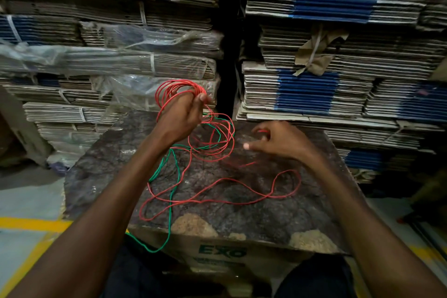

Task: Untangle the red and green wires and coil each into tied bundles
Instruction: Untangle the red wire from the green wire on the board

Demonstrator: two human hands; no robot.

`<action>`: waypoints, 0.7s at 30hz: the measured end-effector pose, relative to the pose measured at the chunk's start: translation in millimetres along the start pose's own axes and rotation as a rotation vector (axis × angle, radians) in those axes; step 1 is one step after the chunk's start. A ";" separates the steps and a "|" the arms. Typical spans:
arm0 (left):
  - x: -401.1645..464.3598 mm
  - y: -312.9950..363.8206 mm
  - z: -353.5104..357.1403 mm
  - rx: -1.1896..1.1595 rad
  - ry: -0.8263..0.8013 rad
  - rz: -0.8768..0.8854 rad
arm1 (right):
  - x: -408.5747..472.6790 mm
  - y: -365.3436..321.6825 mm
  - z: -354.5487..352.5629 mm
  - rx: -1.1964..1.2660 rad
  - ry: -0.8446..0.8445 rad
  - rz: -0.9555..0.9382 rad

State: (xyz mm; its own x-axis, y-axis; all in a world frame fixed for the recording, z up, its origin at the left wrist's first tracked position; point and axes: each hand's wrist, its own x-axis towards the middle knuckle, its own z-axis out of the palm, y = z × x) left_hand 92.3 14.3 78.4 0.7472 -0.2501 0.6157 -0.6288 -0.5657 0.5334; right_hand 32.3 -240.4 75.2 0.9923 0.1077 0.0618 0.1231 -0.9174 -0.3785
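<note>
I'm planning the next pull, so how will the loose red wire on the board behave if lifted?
The loose red wire lies in slack curves on the board, so it would probably droop, yet hold some curl. It crosses the green wire, so lifting may drag that along. The coil in the left hand suggests it bends easily.

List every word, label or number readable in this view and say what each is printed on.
"EXO" in green letters, on the front face of the brown cardboard box under the mottled board.
Smaller green print just below it on the same box: too blurred to read.
The stacked flattened cardboard bundles behind show no readable text.
</note>
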 end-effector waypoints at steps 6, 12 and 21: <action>-0.8 10.8 0.7 -0.143 -0.031 0.019 | -2.8 -27.2 25.2 -0.308 -0.014 -0.035; 0.6 20.9 -2.4 -0.252 -0.045 0.034 | 8.6 -57.6 49.7 0.045 0.176 -0.259; 3.5 18.5 -15.8 -0.307 -0.025 0.016 | 9.9 -60.4 74.1 0.626 0.066 -0.568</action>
State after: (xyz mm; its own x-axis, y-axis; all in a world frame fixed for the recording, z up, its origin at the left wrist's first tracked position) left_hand 79.9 15.4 99.6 0.7393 -0.2787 0.6130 -0.6733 -0.2988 0.6763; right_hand 35.9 -155.5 30.2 0.7765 0.4474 0.4438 0.6081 -0.3471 -0.7140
